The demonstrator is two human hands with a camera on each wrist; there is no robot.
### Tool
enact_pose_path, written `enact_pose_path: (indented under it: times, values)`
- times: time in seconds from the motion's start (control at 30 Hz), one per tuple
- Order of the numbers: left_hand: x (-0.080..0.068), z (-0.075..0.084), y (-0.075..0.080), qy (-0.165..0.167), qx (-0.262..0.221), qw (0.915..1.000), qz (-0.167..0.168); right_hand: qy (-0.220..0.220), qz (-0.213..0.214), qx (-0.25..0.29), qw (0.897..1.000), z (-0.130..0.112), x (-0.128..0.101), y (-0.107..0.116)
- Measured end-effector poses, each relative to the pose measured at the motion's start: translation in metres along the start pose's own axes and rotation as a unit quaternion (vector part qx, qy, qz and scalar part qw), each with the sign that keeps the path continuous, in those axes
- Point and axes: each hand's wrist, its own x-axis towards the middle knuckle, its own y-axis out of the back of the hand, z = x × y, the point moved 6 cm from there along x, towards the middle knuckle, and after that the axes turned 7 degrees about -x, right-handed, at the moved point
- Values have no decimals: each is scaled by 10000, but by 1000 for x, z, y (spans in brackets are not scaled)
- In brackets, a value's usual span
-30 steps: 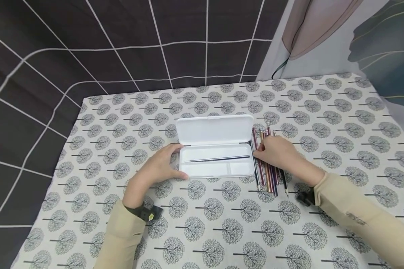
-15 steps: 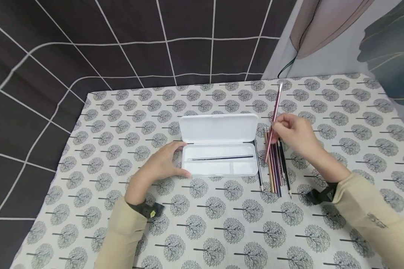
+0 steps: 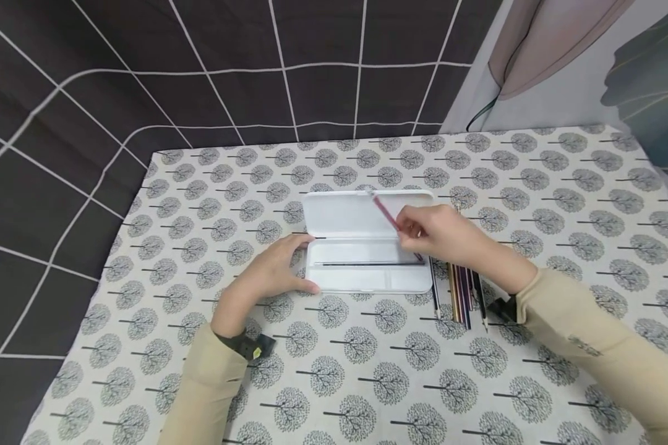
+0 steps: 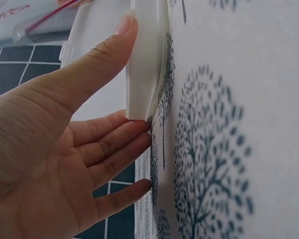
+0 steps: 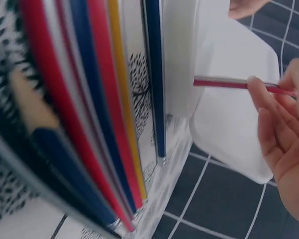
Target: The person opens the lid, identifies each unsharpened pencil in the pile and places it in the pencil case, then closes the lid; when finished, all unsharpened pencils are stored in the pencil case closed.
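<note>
A white pencil case [image 3: 346, 281] lies with its lid [image 3: 339, 213] raised, and a dark pencil [image 3: 362, 264] lies lengthwise inside. My left hand [image 3: 273, 269] spans the case's left end, its thumb [image 4: 107, 59] on the front edge and fingers at the back; in the left wrist view they look mostly straight. Over the case's right part, my right hand [image 3: 442, 232] pinches a red pencil [image 3: 386, 213] between thumb and fingers. That pencil [image 5: 222, 82] is tilted, with its silvery end up toward the lid; its lower end reaches the tray's right side.
Several loose pencils [image 3: 461, 293] lie in a bunch right of the case, partly hidden under the right forearm. One dark pencil [image 3: 435, 290] lies along the case's right side. A tree-patterned cloth [image 3: 323, 377] covers the table; a dark checked curtain [image 3: 211, 99] hangs behind.
My right hand has picked the red pencil out of the bunch, lifted it, then carried it left over the case. The left hand has stayed at the case's left end.
</note>
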Motion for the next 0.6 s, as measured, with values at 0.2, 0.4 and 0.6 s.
enact_pose_path:
  times: [0.2, 0.4, 0.6]
  values:
    - [-1, 0, 0, 48, 14, 10000, -39, 364, -501, -114, 9980, -12, 6, -19]
    - [-1, 1, 0, -70, 31, 10000, -27, 738, -838, -551, 9922, -20, 10, -36]
    - [-1, 0, 0, -85, 26, 10000, -18, 859, -1226, -892, 9847, -21, 16, -50]
